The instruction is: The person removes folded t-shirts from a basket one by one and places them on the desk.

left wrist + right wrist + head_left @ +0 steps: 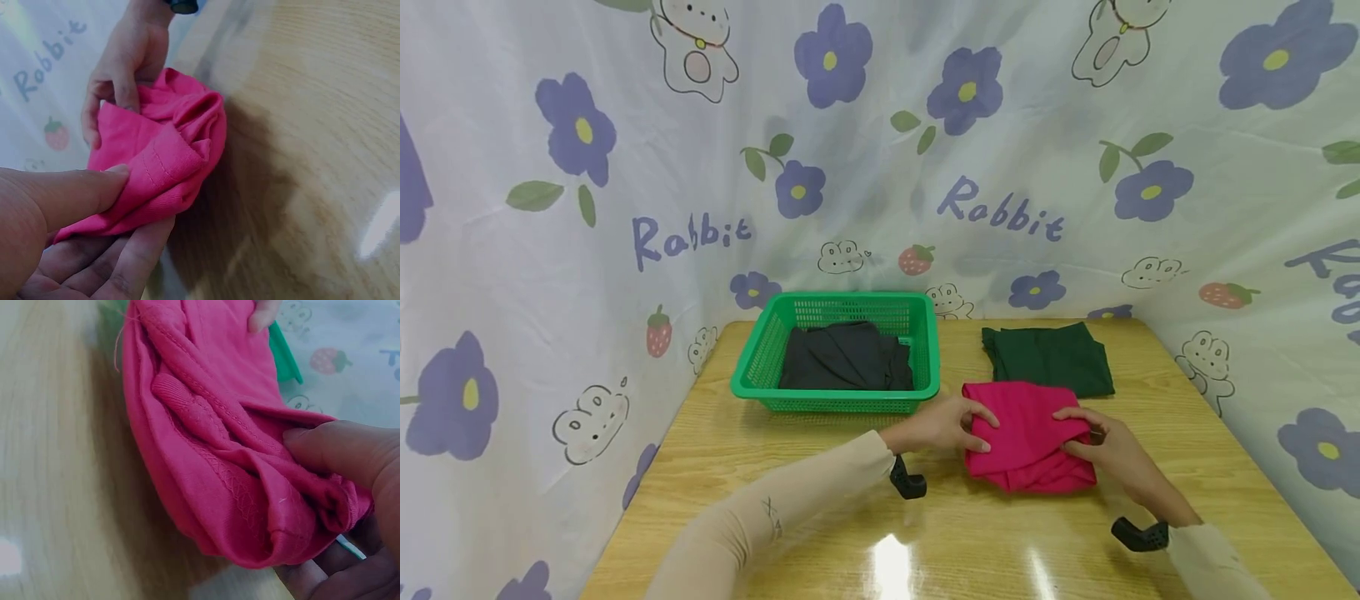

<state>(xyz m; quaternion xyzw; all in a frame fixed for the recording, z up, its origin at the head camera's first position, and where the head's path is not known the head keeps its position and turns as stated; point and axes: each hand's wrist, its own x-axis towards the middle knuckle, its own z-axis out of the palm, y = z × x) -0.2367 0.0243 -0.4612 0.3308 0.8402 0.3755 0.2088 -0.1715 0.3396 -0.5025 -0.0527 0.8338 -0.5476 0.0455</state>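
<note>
The left hand (951,423) and the right hand (1108,450) hold one pink cloth (1018,429) between them, each hand at its own side of it. In the left hand the thumb lies on top of the fabric and the fingers are underneath, so the grip is closed as far as the layers permit. The right hand pinches in the same way: its thumb presses into a fold, and its fingers are below the edge. The cloth is folded in several layers, with lines of stitching (234,494) near the right grip; how much of it touches the wooden table (1000,550) under the hands, I cannot tell. Just beyond the gripped cloth lies a dark green cloth (1052,360), folded and flat on the table. To the left of the left hand, and farther from the person, stands a green basket (835,396), and inside it is a dark, nearly black cloth (842,358). Behind each hand there is a black device (910,482) at the wrist, then a light sleeve (797,487). Far beyond both grips hangs a white curtain (880,158) printed with purple flowers, rabbits and strawberries.
</note>
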